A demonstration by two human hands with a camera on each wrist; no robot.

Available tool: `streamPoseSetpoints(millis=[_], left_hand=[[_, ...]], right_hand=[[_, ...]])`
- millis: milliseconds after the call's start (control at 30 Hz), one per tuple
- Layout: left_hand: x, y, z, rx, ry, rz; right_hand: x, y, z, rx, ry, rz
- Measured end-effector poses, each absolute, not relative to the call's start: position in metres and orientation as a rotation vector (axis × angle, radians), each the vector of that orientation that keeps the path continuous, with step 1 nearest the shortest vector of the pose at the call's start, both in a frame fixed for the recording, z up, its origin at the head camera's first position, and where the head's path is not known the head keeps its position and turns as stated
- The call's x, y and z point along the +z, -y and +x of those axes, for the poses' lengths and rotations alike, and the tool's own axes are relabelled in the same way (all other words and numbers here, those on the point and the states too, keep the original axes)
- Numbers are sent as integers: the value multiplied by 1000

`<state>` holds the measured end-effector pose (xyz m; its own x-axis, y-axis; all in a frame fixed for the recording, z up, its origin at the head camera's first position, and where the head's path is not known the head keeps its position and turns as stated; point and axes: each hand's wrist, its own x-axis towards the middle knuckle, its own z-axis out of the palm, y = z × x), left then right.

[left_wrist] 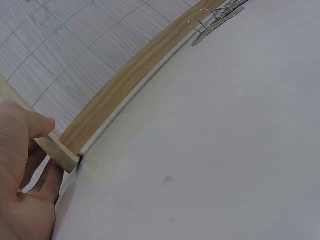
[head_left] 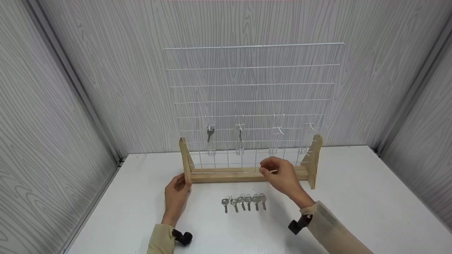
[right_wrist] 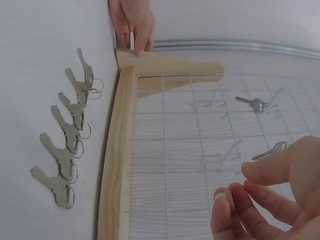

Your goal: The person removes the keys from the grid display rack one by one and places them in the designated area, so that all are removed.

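Note:
A white wire grid rack stands in a wooden base. My left hand holds the lower front corner of the rack's left wooden side piece between thumb and fingers. One key hangs from the leftmost upper hook and another key from the hook beside it. My right hand hovers in front of the lower grid, right of the middle. Its fingers are loosely bent, with a gap to the thumb and nothing between them in the right wrist view.
A row of several loose keys with rings lies on the white table in front of the base. Two upper hooks to the right carry no key. Lower hooks stick out too. Wood-grain panels enclose the table.

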<state>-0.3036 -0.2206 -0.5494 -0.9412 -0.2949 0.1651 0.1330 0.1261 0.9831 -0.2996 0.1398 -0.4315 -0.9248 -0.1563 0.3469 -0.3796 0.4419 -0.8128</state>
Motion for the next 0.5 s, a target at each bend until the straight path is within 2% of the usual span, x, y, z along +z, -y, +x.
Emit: streamPoseSetpoints(millis=[500], left_hand=[[-550,222,-303,-1917,2060,109]], right_hand=[[-403,-124,-304,1472,2371,536]])
